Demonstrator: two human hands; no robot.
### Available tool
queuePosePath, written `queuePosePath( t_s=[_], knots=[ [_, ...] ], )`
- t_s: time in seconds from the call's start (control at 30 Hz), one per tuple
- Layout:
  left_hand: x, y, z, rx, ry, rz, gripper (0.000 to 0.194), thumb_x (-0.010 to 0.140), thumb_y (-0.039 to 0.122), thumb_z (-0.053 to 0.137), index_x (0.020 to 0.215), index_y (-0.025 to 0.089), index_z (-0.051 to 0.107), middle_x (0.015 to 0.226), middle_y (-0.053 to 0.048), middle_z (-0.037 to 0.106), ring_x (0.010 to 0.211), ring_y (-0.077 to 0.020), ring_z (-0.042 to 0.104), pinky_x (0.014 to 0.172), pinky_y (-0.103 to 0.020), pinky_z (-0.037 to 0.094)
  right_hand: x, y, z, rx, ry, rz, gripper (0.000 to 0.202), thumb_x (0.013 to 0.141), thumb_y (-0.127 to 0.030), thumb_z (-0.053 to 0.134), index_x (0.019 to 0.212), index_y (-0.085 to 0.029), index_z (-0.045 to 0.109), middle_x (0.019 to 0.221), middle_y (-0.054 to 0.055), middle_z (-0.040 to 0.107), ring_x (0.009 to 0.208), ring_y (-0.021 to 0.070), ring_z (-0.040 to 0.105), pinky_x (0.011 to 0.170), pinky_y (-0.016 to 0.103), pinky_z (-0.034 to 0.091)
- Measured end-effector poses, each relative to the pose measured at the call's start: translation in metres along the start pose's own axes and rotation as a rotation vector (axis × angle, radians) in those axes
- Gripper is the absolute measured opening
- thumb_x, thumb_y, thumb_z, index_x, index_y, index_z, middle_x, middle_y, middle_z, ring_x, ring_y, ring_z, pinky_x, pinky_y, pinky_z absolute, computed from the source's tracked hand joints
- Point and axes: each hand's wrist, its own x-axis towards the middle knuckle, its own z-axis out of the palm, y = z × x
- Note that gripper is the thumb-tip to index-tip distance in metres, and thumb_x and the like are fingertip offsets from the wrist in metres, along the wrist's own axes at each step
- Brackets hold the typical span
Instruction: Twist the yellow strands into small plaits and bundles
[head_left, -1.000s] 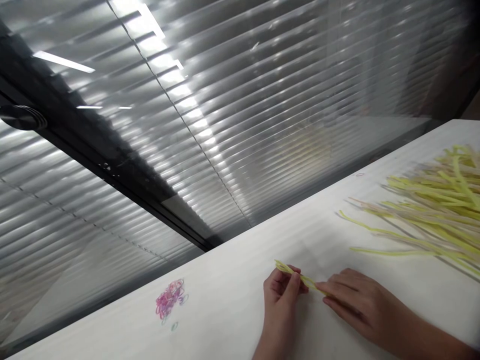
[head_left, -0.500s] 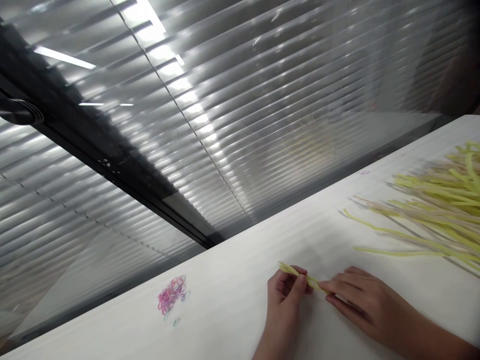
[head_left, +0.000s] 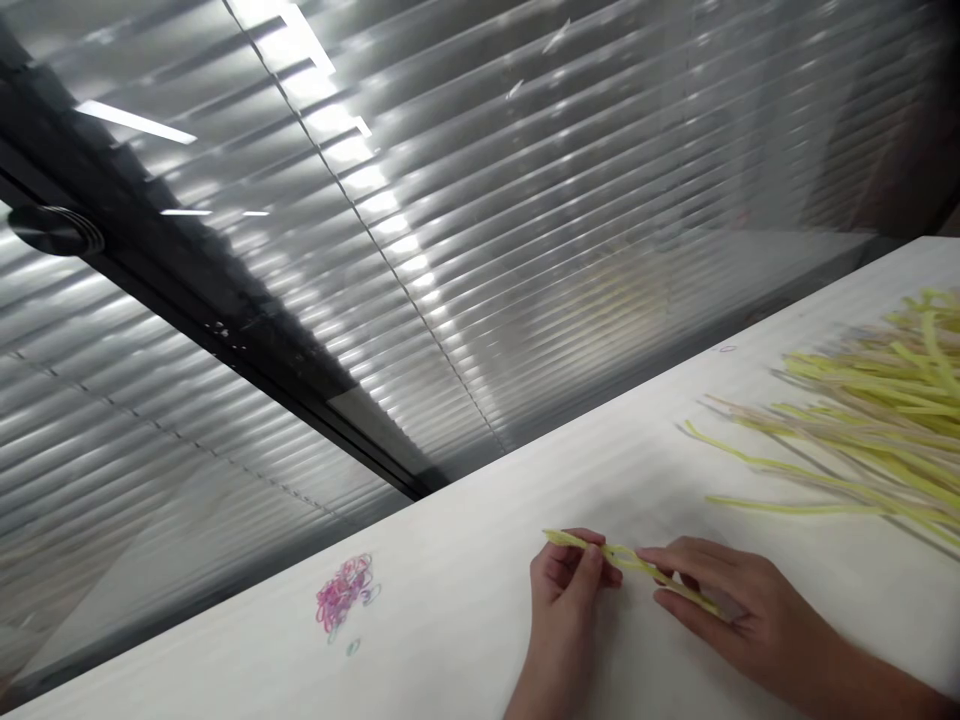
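My left hand (head_left: 566, 590) pinches a small bundle of thin yellow strips (head_left: 630, 562) between thumb and fingers, its short end poking out past the fingertips on the left. The bundle runs rightward to my right hand (head_left: 739, 605), passing between that hand's thumb and fingers towards the palm. Those right fingers curl loosely about it, with a gap showing between index finger and thumb. Both hands are just above the white table (head_left: 480, 620). What the strips are made of is hard to make out.
A big pile of loose yellow and beige strips (head_left: 892, 400) lies at the right. Small pink, purple and green rubber bands (head_left: 345, 595) are heaped at the left, and a single band (head_left: 727, 349) lies near the back edge. Glass with blinds (head_left: 450, 250) behind it borders the table.
My right hand has opened its fingers somewhat and shifted slightly right, so more of the strips shows between thumb and fingers. My left hand keeps its pinch, moved slightly left.
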Motion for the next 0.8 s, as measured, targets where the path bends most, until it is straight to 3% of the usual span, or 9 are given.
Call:
queuePosePath(
  t_s=[0.3,0.47,0.8],
  knots=[
    [-0.004,0.000,0.003,0.116,-0.031,0.011,0.025,0.072,0.036,0.070,0.080,0.013,0.067,0.068,-0.005,0.060,0.066,-0.0137,0.056,0.068,-0.027,0.044,-0.002,0.005,-0.001,0.127,0.107,0.125,0.020,0.084,-0.025,0.056,0.103,-0.025,0.064,0.090,0.002,0.068,0.080,0.0145,0.065,0.071,0.021,0.055],
    [-0.010,0.006,0.008,0.257,-0.073,0.018,0.023,0.072,0.037,0.070,0.079,0.015,0.069,0.072,-0.007,0.063,0.070,-0.0161,0.056,0.069,-0.028,0.044,-0.002,0.006,0.000,0.095,0.092,0.182,0.026,0.088,-0.029,0.050,0.110,-0.024,0.062,0.092,0.004,0.067,0.081,0.0150,0.065,0.070,0.022,0.055],
    [-0.013,0.002,0.004,0.487,-0.090,0.122,0.026,0.076,0.041,0.065,0.082,0.016,0.070,0.078,-0.007,0.065,0.074,-0.0171,0.057,0.069,-0.028,0.045,-0.005,0.007,0.003,0.021,0.038,0.128,0.042,0.089,-0.025,0.047,0.131,-0.024,0.046,0.085,0.002,0.064,0.070,0.0108,0.062,0.065,0.019,0.053]
  ],
)
